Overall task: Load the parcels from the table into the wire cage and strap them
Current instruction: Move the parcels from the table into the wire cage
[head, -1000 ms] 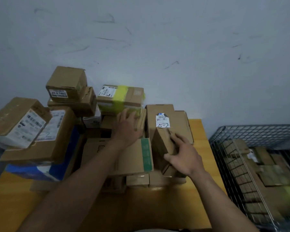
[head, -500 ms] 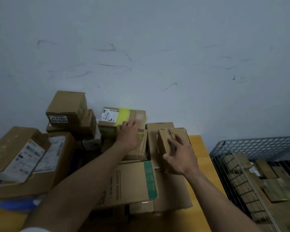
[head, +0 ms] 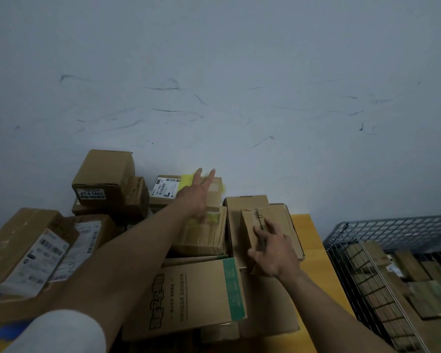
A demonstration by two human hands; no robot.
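A: What is being handled nearest?

B: Beyond the green-edged carton, a narrow box is being gripped by the right hand, with the fingers curled over it. It is probably being taken for the cage at the right.

A: And farther back?

B: The yellow-taped box is being reached over by the left hand, fingers spread straight and nothing grasped. It is being crowded by stacked boxes on the table.

A single wide-angle view, taken from the person's head, faces forward and only slightly down. The scuffed wall at the far side fills the upper half of it. The stacked parcels on the yellow table lie close beneath the lens in the lower left and centre. The wire cage is cut off at the right edge.
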